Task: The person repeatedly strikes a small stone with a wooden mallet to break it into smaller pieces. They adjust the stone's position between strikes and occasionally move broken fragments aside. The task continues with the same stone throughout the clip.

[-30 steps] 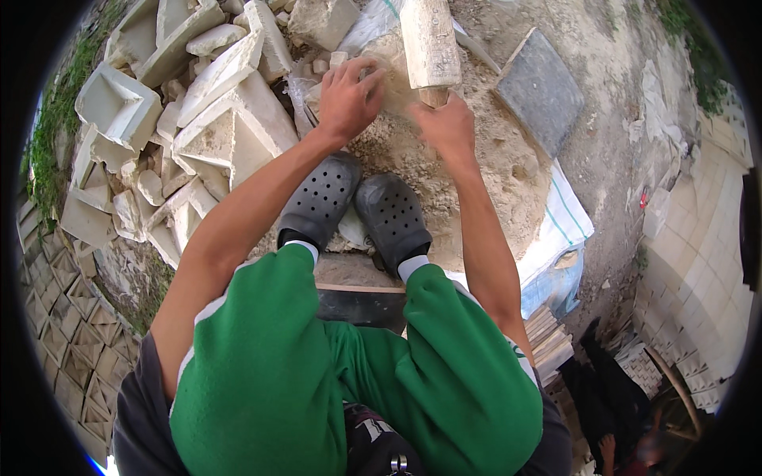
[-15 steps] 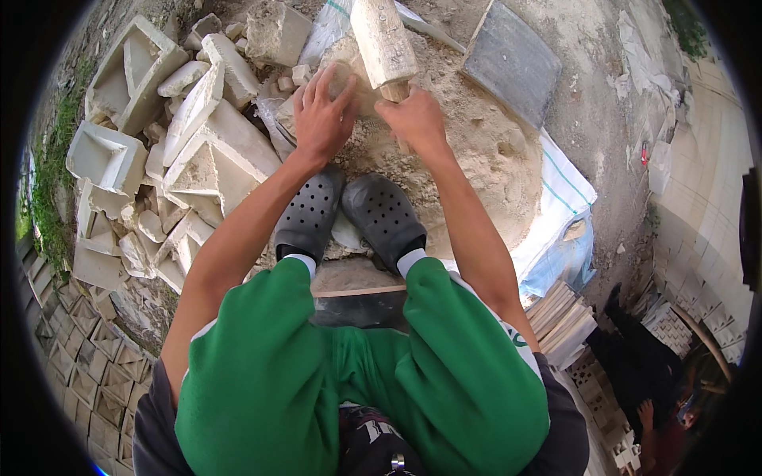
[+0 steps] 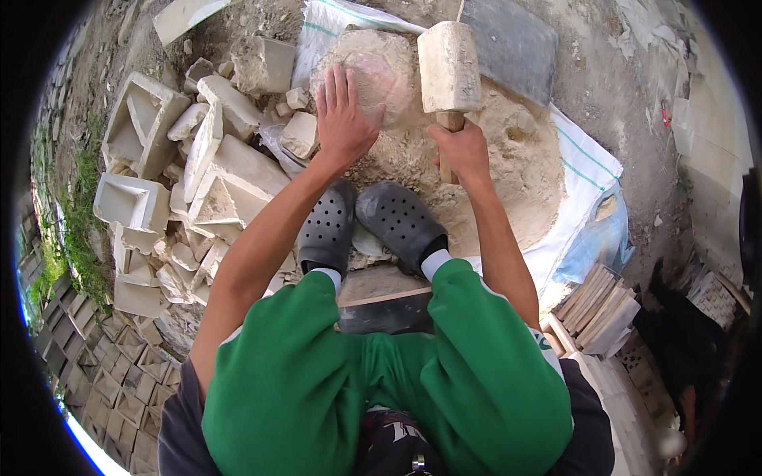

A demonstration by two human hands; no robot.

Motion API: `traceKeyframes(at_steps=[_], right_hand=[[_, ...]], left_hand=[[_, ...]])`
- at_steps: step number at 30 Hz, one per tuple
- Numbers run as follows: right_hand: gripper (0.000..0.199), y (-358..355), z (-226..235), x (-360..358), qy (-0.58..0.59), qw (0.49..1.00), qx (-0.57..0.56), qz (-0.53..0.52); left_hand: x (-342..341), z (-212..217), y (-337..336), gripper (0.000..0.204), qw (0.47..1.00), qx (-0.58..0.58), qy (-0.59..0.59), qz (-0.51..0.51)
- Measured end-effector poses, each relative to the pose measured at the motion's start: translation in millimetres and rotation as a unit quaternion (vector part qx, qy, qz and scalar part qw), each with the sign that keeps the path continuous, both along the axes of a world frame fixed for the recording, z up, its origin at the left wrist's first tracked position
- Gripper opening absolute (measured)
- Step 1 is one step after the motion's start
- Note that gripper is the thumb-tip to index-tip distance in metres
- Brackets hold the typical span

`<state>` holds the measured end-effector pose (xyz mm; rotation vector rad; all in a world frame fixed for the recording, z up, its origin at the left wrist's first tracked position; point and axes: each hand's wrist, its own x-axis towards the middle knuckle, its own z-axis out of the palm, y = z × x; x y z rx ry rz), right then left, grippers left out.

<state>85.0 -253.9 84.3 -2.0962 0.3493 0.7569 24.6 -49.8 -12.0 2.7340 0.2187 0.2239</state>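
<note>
the mallet (image 3: 450,70) is in the upper middle of the frame, its handle (image 3: 448,172) wrapped by the right hand (image 3: 464,151). it looks stiff and head-heavy, so the handle seems the place to hold. the left hand (image 3: 347,123) is flat and grips nothing, at the near edge of a round stone (image 3: 387,59), likely heavy, hard and slippery with dust.

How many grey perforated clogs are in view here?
2. The left grey perforated clog is pictured below the bare left hand; the right clog, below and left of the bare right hand. Others may be hidden at the dark lower right.
</note>
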Motion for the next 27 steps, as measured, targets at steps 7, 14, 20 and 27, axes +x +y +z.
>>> traceKeyframes(at_steps=[7,14,20,27], right_hand=[[0.045,-6.6,1.6,-0.9,-0.014,1.0,0.026,0.006],[0.047,-9.2,4.2,-1.1,-0.006,1.0,0.025,0.008],[0.048,-9.2,7.4,-4.8,-0.008,1.0,0.027,0.002],[0.048,-7.9,4.7,-4.9,0.001,1.0,0.015,0.021]], left_hand=[[-1.4,27.2,-22.0,0.07,0.978,-0.146,-0.007,-0.15],[3.4,20.2,-8.1,0.08,0.995,-0.067,0.067,-0.042],[8.4,44.9,-10.3,0.076,0.99,-0.113,0.074,-0.042],[-6.9,17.2,-0.8,0.082,0.995,-0.006,0.047,-0.09]])
